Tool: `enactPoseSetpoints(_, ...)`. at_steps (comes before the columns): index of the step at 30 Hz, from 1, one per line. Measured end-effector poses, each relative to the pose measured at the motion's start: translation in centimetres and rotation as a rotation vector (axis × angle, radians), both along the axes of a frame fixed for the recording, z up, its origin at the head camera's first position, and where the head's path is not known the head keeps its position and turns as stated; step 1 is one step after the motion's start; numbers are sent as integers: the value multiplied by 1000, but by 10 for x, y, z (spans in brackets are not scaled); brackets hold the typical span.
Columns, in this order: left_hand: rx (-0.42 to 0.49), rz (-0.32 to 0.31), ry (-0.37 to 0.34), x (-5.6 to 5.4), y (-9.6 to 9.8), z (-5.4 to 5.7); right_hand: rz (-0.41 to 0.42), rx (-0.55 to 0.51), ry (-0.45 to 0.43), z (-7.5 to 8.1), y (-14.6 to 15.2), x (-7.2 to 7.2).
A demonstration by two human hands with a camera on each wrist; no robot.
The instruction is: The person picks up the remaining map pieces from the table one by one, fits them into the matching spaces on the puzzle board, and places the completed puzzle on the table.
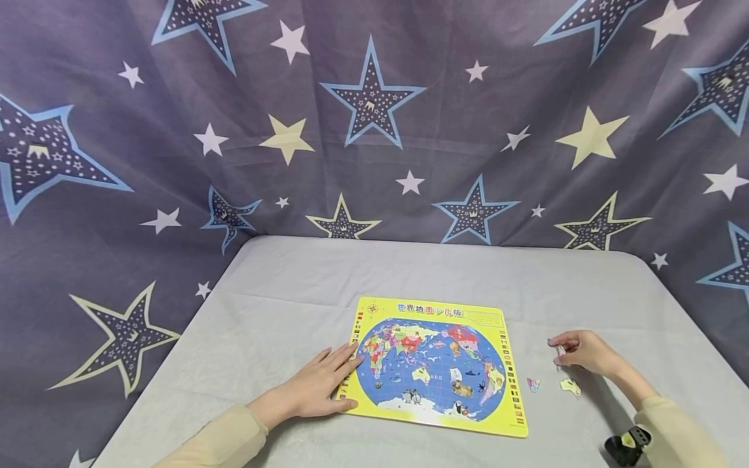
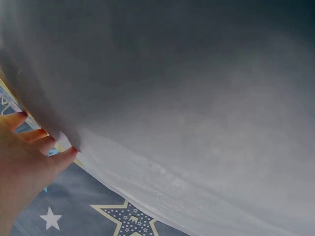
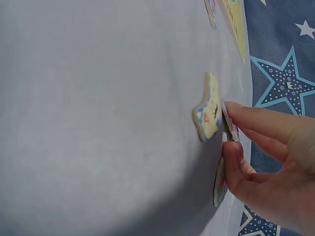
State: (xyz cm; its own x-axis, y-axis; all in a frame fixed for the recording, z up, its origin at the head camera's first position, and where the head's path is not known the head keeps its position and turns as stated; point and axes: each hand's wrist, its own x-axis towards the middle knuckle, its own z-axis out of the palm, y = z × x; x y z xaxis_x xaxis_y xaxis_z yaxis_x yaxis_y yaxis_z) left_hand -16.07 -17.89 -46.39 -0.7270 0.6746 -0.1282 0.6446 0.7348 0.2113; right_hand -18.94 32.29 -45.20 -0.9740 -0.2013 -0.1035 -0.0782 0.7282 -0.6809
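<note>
A yellow-bordered world map puzzle board [image 1: 439,426] lies on the table in the head view. My left hand [image 1: 318,383] rests its extended fingers on the board's left edge, thumb apart near the lower left corner. To the right of the board, my right hand [image 1: 591,354] pinches a small puzzle piece [image 3: 230,123] between thumb and fingers. Part of another piece edge [image 3: 220,182] shows beside the thumb; whether it belongs to the same piece I cannot tell. Near that hand lie a pale yellow puzzle piece [image 1: 570,388] and a pink and blue puzzle piece [image 1: 534,385].
The table wears a light grey cloth [image 1: 281,273]. Behind and beside it hangs a dark curtain [image 1: 374,169] printed with stars. A black wrist device [image 1: 626,448] shows by the right sleeve [image 1: 673,429].
</note>
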Motion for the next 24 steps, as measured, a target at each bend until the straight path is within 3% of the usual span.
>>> enactPoseSetpoints(11, 3, 1, -2, 0, 1, 1, 17, -34, -10, 1, 2, -1)
enactPoseSetpoints(24, 3, 5, 1, 0, 1, 0, -48, -41, -70, 4, 0, 0)
